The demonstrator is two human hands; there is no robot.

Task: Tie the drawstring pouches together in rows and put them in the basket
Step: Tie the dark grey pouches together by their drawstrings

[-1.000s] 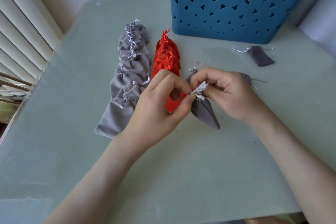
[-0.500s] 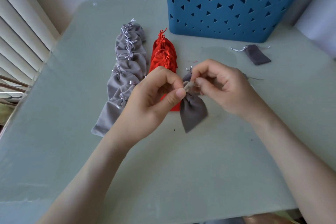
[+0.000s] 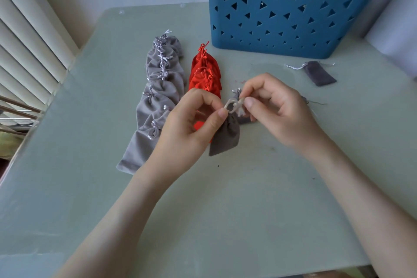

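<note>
A dark grey pouch [image 3: 225,137] hangs just above the table between my hands. My left hand [image 3: 189,128] pinches its pale drawstring [image 3: 234,105] with thumb and forefinger, and my right hand [image 3: 277,108] pinches the same string from the other side. A loop of string shows between the fingertips. Another dark grey pouch lies partly hidden under my right hand. A row of tied light grey pouches [image 3: 158,99] lies to the left, with a row of tied red pouches [image 3: 205,74] beside it. The blue basket [image 3: 293,11] stands at the back.
One loose dark grey pouch [image 3: 319,73] lies right of centre near the basket. The pale green table [image 3: 225,210] has open surface in front of my arms. Window blinds [image 3: 27,47] run along the left edge, and a white wall stands behind.
The dark grey pouch has swung from pointing right to hanging down under my fingers. Both hands have worked the drawstring into a visible loop between them.
</note>
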